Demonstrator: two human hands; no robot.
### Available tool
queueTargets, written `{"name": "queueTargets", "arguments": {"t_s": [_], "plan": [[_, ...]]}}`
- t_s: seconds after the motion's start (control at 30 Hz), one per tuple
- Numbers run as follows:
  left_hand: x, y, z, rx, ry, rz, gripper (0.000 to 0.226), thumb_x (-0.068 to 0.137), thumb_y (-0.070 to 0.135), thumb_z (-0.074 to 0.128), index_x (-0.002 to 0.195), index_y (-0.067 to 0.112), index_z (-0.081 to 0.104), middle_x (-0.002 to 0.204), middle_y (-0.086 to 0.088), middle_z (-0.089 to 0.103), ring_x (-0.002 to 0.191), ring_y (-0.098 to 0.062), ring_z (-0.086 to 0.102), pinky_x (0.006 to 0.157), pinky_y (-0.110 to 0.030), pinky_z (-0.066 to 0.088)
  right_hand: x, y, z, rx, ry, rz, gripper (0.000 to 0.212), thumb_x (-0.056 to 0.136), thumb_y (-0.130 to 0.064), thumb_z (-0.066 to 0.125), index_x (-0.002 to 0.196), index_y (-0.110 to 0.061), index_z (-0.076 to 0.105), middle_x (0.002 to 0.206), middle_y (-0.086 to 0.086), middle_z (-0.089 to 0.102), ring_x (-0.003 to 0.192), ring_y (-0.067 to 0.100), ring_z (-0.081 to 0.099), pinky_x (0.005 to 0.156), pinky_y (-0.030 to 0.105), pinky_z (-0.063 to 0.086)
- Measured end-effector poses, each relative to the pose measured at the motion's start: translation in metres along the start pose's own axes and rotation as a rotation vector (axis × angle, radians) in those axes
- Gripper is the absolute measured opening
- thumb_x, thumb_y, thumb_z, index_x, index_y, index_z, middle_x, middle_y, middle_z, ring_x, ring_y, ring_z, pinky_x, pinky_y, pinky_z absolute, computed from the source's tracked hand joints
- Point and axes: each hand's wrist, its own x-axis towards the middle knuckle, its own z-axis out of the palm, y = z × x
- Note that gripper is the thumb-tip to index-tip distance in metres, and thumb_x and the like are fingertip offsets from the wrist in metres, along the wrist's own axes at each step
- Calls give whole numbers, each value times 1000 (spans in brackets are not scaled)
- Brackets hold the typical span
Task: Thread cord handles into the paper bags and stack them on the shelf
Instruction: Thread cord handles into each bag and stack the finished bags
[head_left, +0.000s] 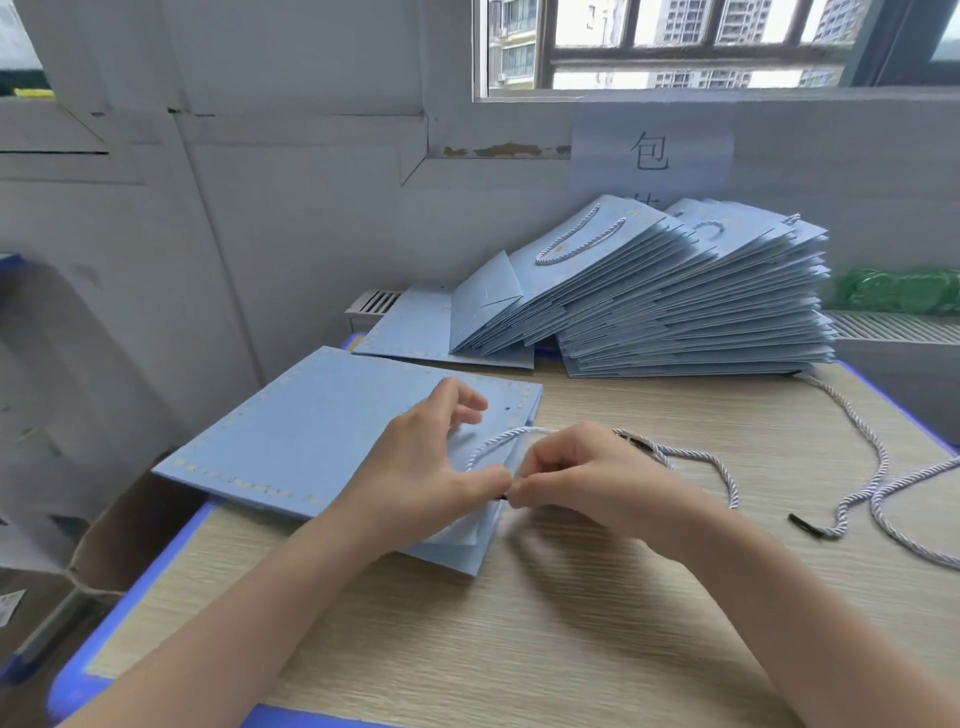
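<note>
A flat light-blue paper bag (317, 431) lies on the left half of the table, its open top edge pointing right. My left hand (431, 462) rests on the bag's top edge and pinches it between thumb and fingers. My right hand (582, 473) pinches the dark tip of a white twisted cord (696, 457) right at that edge, thumb to thumb with the left. The cord loops over the bag's top and trails off behind my right hand. A punched hole (507, 409) shows near the bag's top edge.
A tall slanted stack of blue bags (675, 306), some with cord handles, stands at the back of the wooden table (519, 649). Loose cords (872, 493) with black tips lie at the right. A cardboard box (119, 540) sits below the table's left edge.
</note>
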Motion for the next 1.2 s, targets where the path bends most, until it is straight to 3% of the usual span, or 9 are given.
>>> {"name": "queueTargets", "arguments": {"t_s": [0.17, 0.37, 0.47, 0.6, 0.67, 0.77, 0.93, 1.07, 1.2], "plan": [[1, -11, -2, 211, -102, -11, 53, 83, 47, 58, 131, 31, 44, 133, 16, 42, 124, -1, 35, 92, -17, 25, -17, 11, -42, -261, -52, 99, 15, 82, -26, 66, 72, -15, 71, 60, -8, 61, 57, 6, 51, 57, 23, 39], [10, -19, -1, 417, -116, -18, 57, 87, 65, 41, 134, 34, 47, 148, 11, 37, 135, -9, 29, 107, -24, 19, -10, 31, -60, -481, 202, 187, 20, 86, -20, 52, 70, -17, 63, 65, -3, 64, 58, 12, 55, 62, 28, 48], [8, -21, -3, 399, -94, 34, 34, 98, 31, 46, 131, 35, 51, 145, 10, 41, 131, -10, 33, 106, -26, 23, -12, 32, -63, -505, 278, 176, 18, 85, -21, 52, 70, -16, 60, 74, -1, 61, 70, 16, 54, 65, 30, 44], [8, -24, -3, 399, -83, 86, 55, 88, -4, 39, 130, 28, 54, 136, 9, 49, 120, -10, 38, 101, -25, 29, -15, 27, -63, -435, 297, 114, 11, 82, -16, 54, 76, -26, 56, 70, -8, 56, 69, 6, 50, 58, 25, 39], [8, -24, -2, 368, -54, 97, 44, 94, 3, 36, 128, 25, 56, 130, 9, 53, 114, -10, 39, 99, -27, 31, -15, 28, -61, -371, 265, 90, 14, 80, -14, 56, 83, -27, 59, 68, -8, 57, 66, 7, 51, 58, 25, 40], [6, -20, 2, 269, -18, 86, 31, 99, 35, 41, 122, 24, 58, 117, 12, 56, 116, -9, 40, 93, -21, 29, -12, 32, -59, -394, 267, 54, 14, 82, -17, 62, 93, -26, 64, 70, -7, 56, 65, 5, 49, 60, 24, 39], [-1, -11, 5, 244, -81, 18, 75, 71, 82, 42, 125, 31, 53, 113, 14, 45, 112, -2, 43, 86, -17, 29, -6, 40, -58, -571, 326, -16, 2, 83, -23, 70, 84, -23, 68, 80, -8, 48, 67, 1, 41, 57, 15, 31], [-9, -5, 10, 351, -128, 93, 89, 53, 91, 37, 125, 40, 48, 103, 16, 36, 101, -2, 41, 88, -20, 32, -7, 30, -52, -205, 431, -95, 15, 79, -13, 72, 71, -21, 63, 73, -2, 60, 62, 5, 51, 56, 8, 38], [-15, -1, 17, 364, -135, 186, 82, 51, 84, 37, 120, 40, 48, 100, 15, 34, 98, -2, 38, 89, -21, 33, -5, 16, -30, 194, 254, -163, 16, 81, 5, 65, 80, -11, 64, 66, 4, 63, 57, 12, 61, 51, 20, 47]]}}
